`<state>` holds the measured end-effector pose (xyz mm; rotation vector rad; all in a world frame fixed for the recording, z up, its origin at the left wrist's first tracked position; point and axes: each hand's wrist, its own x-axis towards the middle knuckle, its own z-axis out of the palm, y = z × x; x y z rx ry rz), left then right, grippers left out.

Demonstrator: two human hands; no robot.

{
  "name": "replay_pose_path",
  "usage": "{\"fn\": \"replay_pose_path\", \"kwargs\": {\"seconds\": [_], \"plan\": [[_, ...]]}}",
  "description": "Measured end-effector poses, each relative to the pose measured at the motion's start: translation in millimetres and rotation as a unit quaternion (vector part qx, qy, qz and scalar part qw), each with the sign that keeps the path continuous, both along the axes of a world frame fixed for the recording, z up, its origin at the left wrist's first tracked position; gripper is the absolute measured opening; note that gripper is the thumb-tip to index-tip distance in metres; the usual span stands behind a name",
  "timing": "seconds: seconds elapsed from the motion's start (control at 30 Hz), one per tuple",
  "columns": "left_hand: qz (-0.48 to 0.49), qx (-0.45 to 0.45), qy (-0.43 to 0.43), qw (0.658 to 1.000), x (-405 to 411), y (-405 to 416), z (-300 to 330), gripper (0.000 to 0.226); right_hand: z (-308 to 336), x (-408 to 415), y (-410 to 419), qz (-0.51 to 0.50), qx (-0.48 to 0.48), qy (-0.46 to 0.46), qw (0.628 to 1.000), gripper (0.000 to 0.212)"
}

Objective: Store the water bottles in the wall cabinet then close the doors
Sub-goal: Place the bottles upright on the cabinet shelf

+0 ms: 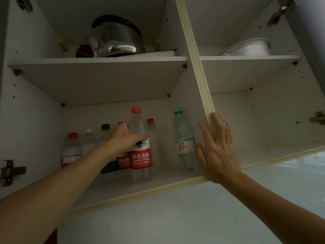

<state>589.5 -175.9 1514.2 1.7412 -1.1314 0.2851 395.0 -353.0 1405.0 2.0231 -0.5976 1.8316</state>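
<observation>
left hand (127, 138) grips bottle (141, 148) in cabinet (140, 189)

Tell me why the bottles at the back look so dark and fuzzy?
Head view: the shelf above shades the back bottles; the front bottle in the left hand shows a readable label; the kettle carries a glare spot; the wide lens makes cabinet edges lean.

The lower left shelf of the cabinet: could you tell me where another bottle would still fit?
Bare shelf lies between the red-label bottle in the left hand and the blue-capped bottle, and along the front edge. The back left row is crowded.
</observation>
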Motion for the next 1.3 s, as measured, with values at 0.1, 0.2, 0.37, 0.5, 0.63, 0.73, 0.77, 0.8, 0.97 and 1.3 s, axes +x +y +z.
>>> {"fn": "replay_pose_path", "kwargs": {"seconds": [0.1, 0.2, 0.37, 0.5, 0.63, 0.73, 0.77, 0.8, 0.97, 1.3], "plan": [[0.055, -0.009, 0.012, 0.998, 24, 22, -1, 0.04, 2, 0, 1, -0.026, -0.008, 0.03, 0.999, 0.067], [0.103, -0.01, 0.019, 0.994, 38, 40, -4, 0.058, 2, 0, 1, -0.045, -0.008, 0.052, 0.998, 0.07], [0.119, -0.028, -0.005, 0.993, 37, 57, -10, 0.067, 16, 1, 17, -0.07, -0.098, 0.105, 0.987, 0.066], [0.098, -0.026, -0.043, 0.994, 28, 57, -30, 0.08, 36, 17, 39, 0.024, -0.003, 0.162, 0.987, 0.061], [0.087, -0.026, -0.023, 0.996, 26, 58, -62, 0.097, 49, 38, 46, 0.043, 0.211, 0.151, 0.965, 0.068], [0.058, -0.038, 0.011, 0.998, 30, 59, -75, 0.091, 54, 58, 45, 0.011, 0.235, 0.143, 0.961, 0.082], [0.05, -0.039, 0.015, 0.998, 32, 59, -76, 0.089, 57, 64, 44, 0.0, 0.24, 0.142, 0.96, 0.088], [0.042, -0.039, 0.015, 0.998, 33, 60, -76, 0.088, 59, 70, 42, -0.008, 0.247, 0.138, 0.959, 0.093], [0.04, -0.035, -0.002, 0.999, 37, 59, -79, 0.084, 70, 85, 32, -0.047, 0.283, 0.129, 0.949, 0.104], [0.048, -0.029, -0.003, 0.998, 44, 56, -79, 0.088, 94, 110, 10, 0.165, 0.422, 0.099, 0.886, 0.074]]}}
